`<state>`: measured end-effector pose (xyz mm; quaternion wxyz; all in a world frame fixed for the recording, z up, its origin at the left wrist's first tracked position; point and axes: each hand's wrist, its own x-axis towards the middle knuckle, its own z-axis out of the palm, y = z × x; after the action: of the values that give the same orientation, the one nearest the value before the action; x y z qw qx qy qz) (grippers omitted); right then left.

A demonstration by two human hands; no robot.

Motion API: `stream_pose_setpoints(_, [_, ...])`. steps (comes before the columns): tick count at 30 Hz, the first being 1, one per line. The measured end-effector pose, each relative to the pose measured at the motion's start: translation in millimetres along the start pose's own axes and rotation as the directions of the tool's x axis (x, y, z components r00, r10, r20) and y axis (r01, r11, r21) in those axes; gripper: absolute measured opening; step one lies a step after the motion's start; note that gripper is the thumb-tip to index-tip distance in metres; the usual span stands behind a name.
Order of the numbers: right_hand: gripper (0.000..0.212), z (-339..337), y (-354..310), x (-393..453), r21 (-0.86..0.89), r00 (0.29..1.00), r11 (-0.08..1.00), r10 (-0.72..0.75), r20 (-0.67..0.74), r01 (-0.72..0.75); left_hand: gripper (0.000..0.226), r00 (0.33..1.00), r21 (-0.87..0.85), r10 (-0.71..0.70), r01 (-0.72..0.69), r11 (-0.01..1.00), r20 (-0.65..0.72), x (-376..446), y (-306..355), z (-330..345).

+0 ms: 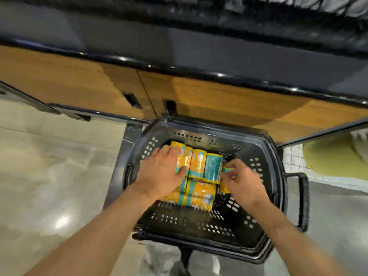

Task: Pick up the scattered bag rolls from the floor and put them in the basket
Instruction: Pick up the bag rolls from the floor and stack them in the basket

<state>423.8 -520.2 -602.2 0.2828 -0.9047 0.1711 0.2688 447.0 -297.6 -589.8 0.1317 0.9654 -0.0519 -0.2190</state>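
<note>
- Polished pale floor point(39, 176) spreads to the left of the black basket point(264, 156), with a glare spot on it near the left forearm.
- Behind the basket runs a wood-fronted cabinet point(79, 82) with two dark slot handles, topped by a glossy black edge; what lies above that edge is blurred.
- The basket is a perforated plastic one standing on the floor just in front of the cabinet, with a dark handle point(302, 200) sticking out on its right side.
- The left hand point(161, 172) reaches into the basket's left half and lies palm-down on the bag rolls point(197, 166), fingers fairly straight and spread over the leftmost rolls; its grip is released, pressing rather than clasping.
- The bag rolls, yellow with teal bands, sit inside the basket in its far and middle part: a row standing side by side at the back, more lying in front of them toward the near wall.
- A teal-labelled roll point(212, 168) stands at the right end of the back row.
- The right hand point(241, 180) is inside the basket's right half, just right of that teal roll, its fingers curled round a small roll point(227, 169) that is partly hidden and motion-blurred.
- To the right of the basket, a yellowish mat point(328, 158) and a white gridded patch lie on the floor.
</note>
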Motion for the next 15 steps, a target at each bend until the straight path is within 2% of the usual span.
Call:
stream_pose_setpoints(4, [0.016,-70,-94,-67,-0.129,0.981,0.974,-0.176,0.078,0.185,0.04,0.999,0.039,-0.045,0.046,0.998,-0.021,-60,14,-106])
stream_pose_setpoints(7, [0.023,-120,-164,-120,-0.221,0.918,0.891,-0.383,0.106,0.397,0.035,0.988,-0.009,-0.093,0.092,0.996,-0.12,-116,20,-180])
stream_pose_setpoints(11, [0.022,-161,-239,-192,-0.337,0.751,0.679,-0.64,0.165,0.652,0.03,0.962,0.055,-0.162,0.178,0.983,-0.218,-195,17,-256])
stream_pose_setpoints(15, [0.025,-182,-303,-260,-0.483,0.513,0.325,-0.792,0.33,0.813,0.035,0.922,0.085,-0.285,0.316,0.945,-0.262,-277,-7,-330])
